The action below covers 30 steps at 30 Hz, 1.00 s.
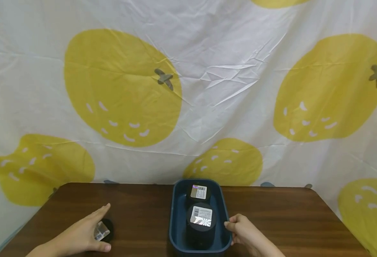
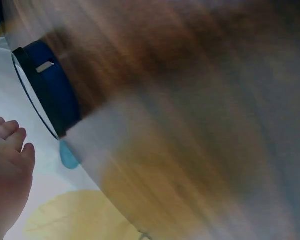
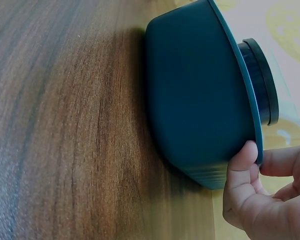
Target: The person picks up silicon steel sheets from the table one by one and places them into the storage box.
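Observation:
A dark blue oblong bin [image 1: 223, 200] stands on the table, and two dark jars with black lids stand in it one behind the other, the front jar [image 1: 201, 214] and the back jar [image 1: 198, 191]. My right hand [image 1: 244, 230] pinches the bin's rim at its right side, thumb inside and fingers outside. To the left, a third jar [image 1: 109, 225] with a black lid and silvery label stands on the table. My left hand [image 1: 79, 232] is beside it, thumb and fingers spread. In the left wrist view a gap shows between this hand and the jar [image 2: 65, 85].
The brown wooden table [image 1: 137, 210] runs back to a hanging white cloth [image 1: 227, 107] printed with yellow fruit. Bare wood lies between the third jar and the bin, and also right of my right hand.

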Available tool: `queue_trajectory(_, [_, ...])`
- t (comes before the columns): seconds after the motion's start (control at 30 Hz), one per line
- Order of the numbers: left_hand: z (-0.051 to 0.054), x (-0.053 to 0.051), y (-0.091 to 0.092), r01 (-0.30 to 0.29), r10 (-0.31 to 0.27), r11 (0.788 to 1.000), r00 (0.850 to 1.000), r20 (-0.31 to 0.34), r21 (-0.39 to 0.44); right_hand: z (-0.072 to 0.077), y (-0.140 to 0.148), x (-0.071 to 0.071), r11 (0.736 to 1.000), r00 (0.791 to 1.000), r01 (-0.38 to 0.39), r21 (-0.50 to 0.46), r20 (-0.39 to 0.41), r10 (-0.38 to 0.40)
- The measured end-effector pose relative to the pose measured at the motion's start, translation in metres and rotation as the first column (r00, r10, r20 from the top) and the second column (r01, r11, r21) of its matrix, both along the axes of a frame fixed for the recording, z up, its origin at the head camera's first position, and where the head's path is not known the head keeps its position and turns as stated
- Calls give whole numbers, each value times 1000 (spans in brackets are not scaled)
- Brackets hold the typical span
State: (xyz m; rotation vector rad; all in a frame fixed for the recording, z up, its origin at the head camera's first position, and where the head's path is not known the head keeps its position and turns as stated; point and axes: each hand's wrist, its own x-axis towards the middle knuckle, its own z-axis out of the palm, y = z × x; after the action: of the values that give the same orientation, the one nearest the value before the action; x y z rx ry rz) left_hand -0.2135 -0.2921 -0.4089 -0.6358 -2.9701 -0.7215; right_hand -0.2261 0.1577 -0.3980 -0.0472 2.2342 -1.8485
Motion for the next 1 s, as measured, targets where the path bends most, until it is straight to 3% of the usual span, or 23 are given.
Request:
queue_trajectory(0.07, [-2,1,-4,7,-7,1000,1000,6,2,1,0,0,1000,1000,3,3,-1,-3])
queue_trajectory(0.43, [-15,5,-24,33,-45,995,990,-130,-90,1,1,-1,1000,1000,-20,5,-4,20])
queue_trajectory(0.67, [-16,3,-29,-7,4,997,999,-41,-72,1,1,-1,1000,1000,-4,8,4,4])
queue_trajectory(1.0, [-19,3,-33,-34,30,995,998,-48,-96,0,0,0,1000,1000,-8,1,-1,8])
